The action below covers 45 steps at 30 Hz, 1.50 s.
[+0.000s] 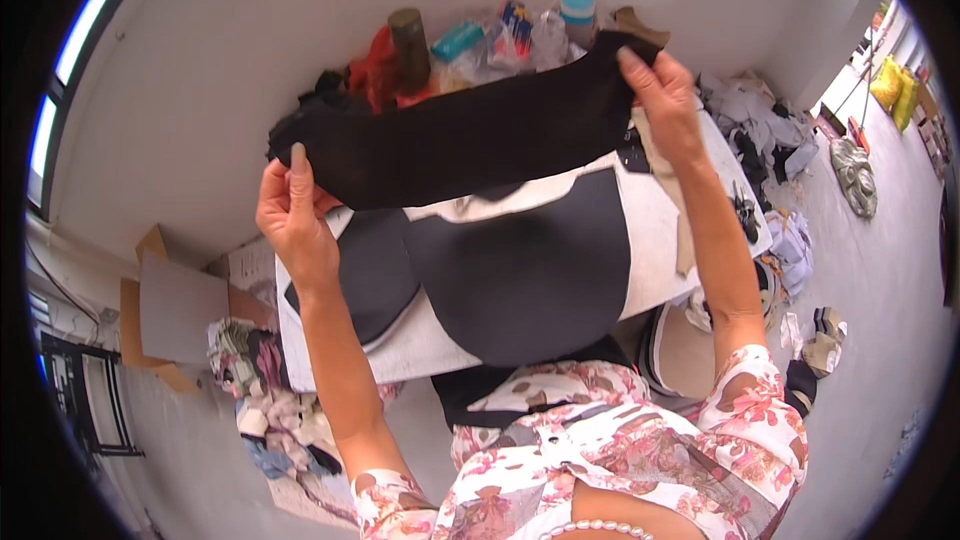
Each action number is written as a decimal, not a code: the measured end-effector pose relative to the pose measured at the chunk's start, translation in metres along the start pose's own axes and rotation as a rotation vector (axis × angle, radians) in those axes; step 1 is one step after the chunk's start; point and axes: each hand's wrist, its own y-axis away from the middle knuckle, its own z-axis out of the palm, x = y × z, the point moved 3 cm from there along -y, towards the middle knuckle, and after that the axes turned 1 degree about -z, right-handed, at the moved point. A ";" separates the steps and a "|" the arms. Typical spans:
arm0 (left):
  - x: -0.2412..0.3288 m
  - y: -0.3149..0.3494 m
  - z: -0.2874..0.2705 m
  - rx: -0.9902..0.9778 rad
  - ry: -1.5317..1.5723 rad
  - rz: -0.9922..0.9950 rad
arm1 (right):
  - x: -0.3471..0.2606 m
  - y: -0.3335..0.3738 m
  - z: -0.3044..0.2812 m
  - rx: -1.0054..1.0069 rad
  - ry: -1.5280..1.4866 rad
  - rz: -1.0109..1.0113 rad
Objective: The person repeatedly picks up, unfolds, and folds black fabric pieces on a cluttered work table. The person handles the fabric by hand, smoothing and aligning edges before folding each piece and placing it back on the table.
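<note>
A black strip (470, 145) is being held up above the counter (655, 275), stretched out lengthwise between the two hands. Its left end is being pinched by the left hand (298, 225), thumb in front and fingers curled behind; its right end is being gripped likewise by the right hand (668, 110), set somewhat higher, so the strip is being kept on a slant. Both hands are being kept closed on the cloth, and nothing else is being seen in them.

Below, a large panel (530, 275) and a small panel (375, 275), both black, are being borne by the counter, side by side and untouched. The far edge is being crowded by a dark bottle (408, 48), a blue-lidded jar (578, 18) and plastic bags.

As for progress, the strip is being judged taken up and opened out, but not yet set down. No joining of strip to panels is being shown; whether any is left to be done cannot be told.
</note>
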 end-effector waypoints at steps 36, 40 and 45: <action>-0.097 0.103 -0.028 0.005 -0.557 -0.530 | 0.069 0.116 -0.008 -0.031 0.751 0.215; -0.096 0.101 -0.025 -0.003 -0.591 -0.518 | 0.068 0.116 -0.004 -0.021 0.838 0.156; -0.092 0.102 -0.030 0.003 -0.640 -0.505 | 0.061 0.113 -0.002 -0.050 0.970 0.228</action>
